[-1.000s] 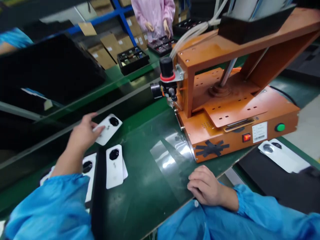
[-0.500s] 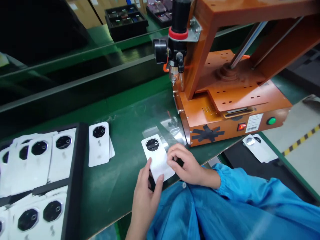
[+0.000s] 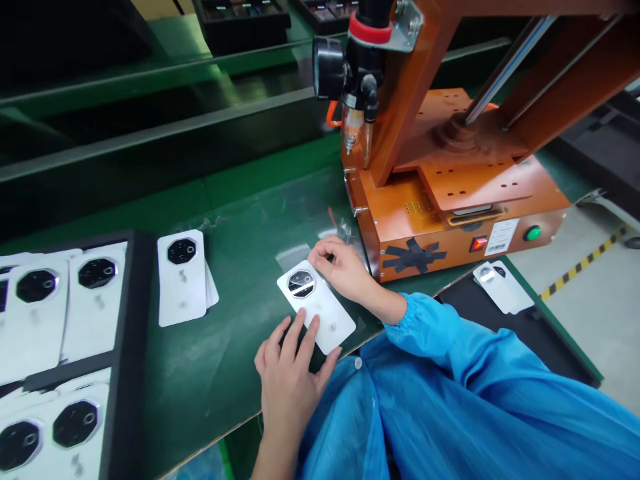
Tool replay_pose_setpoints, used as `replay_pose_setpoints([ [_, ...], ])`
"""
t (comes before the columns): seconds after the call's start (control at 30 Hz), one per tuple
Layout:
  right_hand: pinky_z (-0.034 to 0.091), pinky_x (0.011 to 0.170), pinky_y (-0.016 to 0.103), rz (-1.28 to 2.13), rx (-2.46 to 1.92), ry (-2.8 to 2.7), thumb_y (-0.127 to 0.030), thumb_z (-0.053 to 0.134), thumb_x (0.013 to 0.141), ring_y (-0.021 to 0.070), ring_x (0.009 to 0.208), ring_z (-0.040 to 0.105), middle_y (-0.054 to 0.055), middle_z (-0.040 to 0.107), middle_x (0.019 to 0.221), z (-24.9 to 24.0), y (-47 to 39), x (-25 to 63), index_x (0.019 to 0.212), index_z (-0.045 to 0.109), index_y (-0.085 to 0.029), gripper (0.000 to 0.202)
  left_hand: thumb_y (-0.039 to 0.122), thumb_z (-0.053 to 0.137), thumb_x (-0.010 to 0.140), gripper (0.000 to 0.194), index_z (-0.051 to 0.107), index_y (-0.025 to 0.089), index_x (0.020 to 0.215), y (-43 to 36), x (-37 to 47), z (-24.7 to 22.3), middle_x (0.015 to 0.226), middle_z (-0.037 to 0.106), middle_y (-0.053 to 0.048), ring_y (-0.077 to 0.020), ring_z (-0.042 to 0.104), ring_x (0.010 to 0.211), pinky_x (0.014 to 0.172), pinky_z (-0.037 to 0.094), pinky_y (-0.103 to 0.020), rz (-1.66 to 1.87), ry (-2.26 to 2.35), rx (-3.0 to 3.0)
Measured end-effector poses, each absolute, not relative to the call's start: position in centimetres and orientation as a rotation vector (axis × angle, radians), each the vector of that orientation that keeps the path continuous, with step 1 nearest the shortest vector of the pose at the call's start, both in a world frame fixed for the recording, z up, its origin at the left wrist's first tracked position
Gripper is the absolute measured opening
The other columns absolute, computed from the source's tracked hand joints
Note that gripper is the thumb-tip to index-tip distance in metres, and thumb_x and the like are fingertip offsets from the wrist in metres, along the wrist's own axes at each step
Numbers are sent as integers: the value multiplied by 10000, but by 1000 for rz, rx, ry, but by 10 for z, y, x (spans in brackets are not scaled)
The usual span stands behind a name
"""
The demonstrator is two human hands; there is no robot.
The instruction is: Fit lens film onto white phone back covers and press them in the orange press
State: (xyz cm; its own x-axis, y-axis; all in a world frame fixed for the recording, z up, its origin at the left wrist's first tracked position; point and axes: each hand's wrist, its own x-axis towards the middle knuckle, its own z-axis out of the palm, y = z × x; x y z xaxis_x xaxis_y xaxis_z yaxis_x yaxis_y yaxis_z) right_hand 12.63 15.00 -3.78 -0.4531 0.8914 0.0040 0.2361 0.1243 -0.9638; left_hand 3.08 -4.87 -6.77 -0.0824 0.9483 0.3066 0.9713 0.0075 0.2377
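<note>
A white phone back panel [image 3: 325,317] with a dark octagonal camera area lies tilted on the green mat near the front edge. The spread fingertips of my left hand [image 3: 293,370] rest on its lower left side. At its upper right corner is my right hand [image 3: 343,270], with thumb and index finger pinched together; whatever is between them is too small to make out. Just beyond the panel, a clear film [image 3: 293,257] lies on the mat. To the left sits a small stack of similar panels [image 3: 183,293].
A black tray [image 3: 127,320] of white panels fills the left side. An orange press [image 3: 415,260] with a gauge stands at the back right. Two panels [image 3: 510,293] lie on a black surface [image 3: 555,340] at the right. A raised green ledge [image 3: 150,127] runs behind the mat.
My left hand has gone from gripping the panel's edges to resting spread fingers on it. My right hand has moved up to the panel's top corner. The view has shifted slightly.
</note>
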Motion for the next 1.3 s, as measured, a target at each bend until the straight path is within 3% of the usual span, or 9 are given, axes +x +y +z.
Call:
replay_pose_setpoints([
  [0.2, 330, 992, 397, 1222, -1177, -2059, -170, 670, 896, 192, 1088, 582, 2, 675, 1066, -27, 133, 120, 797, 699, -215, 112, 513, 730, 865, 550, 636, 256, 1342, -46, 28, -65, 1397, 647, -95, -341, 557, 1241, 996, 366, -501, -634, -2185, -2081],
  [0.6, 295, 874, 371, 930, -1156, -2277, -178, 640, 898, 201, 1017, 540, 12, 661, 1033, -39, 127, 116, 802, 692, -210, 114, 545, 750, 832, 596, 634, 269, 1347, -47, 27, -68, 1383, 656, -97, -340, 561, 1236, 1008, 353, -502, -633, -2198, -2066],
  [0.97, 309, 915, 364, 1103, -1133, -2207, -154, 656, 894, 191, 1049, 553, -2, 661, 1042, -25, 122, 118, 812, 681, -211, 103, 537, 755, 830, 575, 643, 264, 1324, -47, 27, -67, 1367, 659, -104, -352, 550, 1243, 1013, 359, -511, -612, -2233, -2073],
  [1.3, 294, 873, 389, 906, -1136, -2274, -187, 625, 901, 208, 1017, 533, 15, 667, 1039, -39, 120, 115, 798, 673, -210, 115, 544, 759, 824, 581, 642, 264, 1319, -47, 28, -67, 1362, 663, -102, -348, 552, 1245, 1018, 356, -510, -612, -2239, -2067],
])
